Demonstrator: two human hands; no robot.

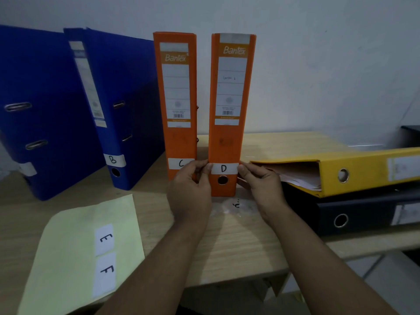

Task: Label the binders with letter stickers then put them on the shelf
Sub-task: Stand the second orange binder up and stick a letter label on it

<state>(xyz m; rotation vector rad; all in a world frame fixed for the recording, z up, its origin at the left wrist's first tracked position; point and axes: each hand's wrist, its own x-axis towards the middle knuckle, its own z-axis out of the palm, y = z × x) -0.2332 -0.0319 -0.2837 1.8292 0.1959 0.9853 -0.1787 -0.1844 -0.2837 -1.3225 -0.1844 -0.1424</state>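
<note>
Head: six binders [45, 110] [131, 92] [179, 137] [227, 142] [363, 171] [363, 212]; hands [191, 189] [261, 185] pinch D sticker [223, 168].

Both forearms [159, 258] reach in from 6 o'clock. The left hand [191, 185] at 9 o'clock and the right hand [261, 185] at 3 o'clock pinch the ends of a white paper D sticker [223, 168].

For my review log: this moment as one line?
step: sticking D sticker on right orange binder | left hand: pinches left end | right hand: pinches right end
</note>
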